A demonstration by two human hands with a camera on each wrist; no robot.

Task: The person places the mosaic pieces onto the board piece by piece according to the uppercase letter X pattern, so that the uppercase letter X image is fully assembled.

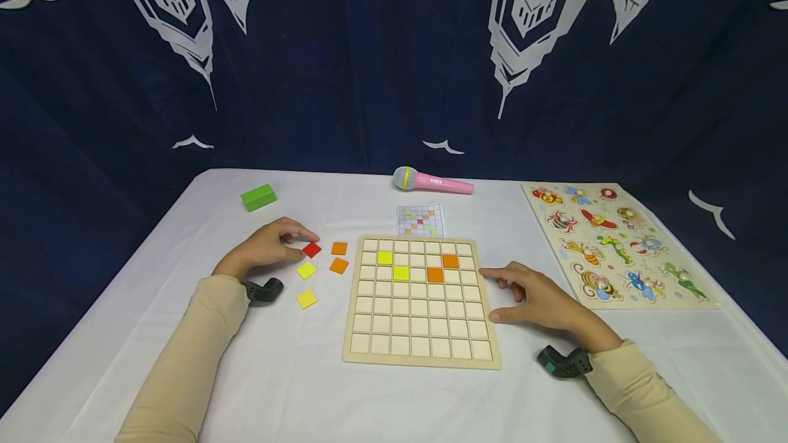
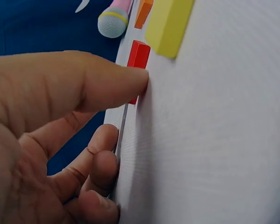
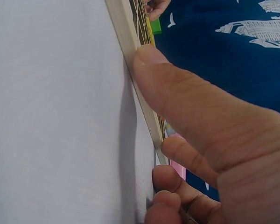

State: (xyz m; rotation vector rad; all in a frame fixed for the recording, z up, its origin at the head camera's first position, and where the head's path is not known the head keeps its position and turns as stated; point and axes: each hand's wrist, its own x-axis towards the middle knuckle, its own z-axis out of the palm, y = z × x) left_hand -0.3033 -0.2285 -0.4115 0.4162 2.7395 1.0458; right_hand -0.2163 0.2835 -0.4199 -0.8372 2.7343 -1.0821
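Beige sleeves [image 1: 191, 354] come closest to me on the head feed, each with a black wrist device [image 1: 265, 290] where the cuff ends. From my station I see the person's left hand [image 1: 266, 246] down at the red tile [image 1: 312, 250], which lies on the white tablecloth [image 1: 277, 374] to the left of the gridded board [image 1: 421, 327]. Thumb and forefinger are either side of that tile; the left-wrist view has the thumb covering part of it, so I cannot tell whether they pinch it. Near it lie two loose orange tiles [image 1: 338, 248] and two loose yellow tiles [image 1: 306, 270].

The right hand [image 1: 531, 298] grasps nothing: its forefinger and thumb reach out and touch the board's right edge. Set in the grid I count two yellow squares [image 1: 384, 258] on the left and two orange squares [image 1: 450, 261] on the right, each pair on a diagonal.

Just beyond the board I have a pattern card [image 1: 421, 221], then a pink microphone [image 1: 440, 184]. A green block [image 1: 258, 197] lies far left; an insect puzzle [image 1: 674, 302] lies to the right.
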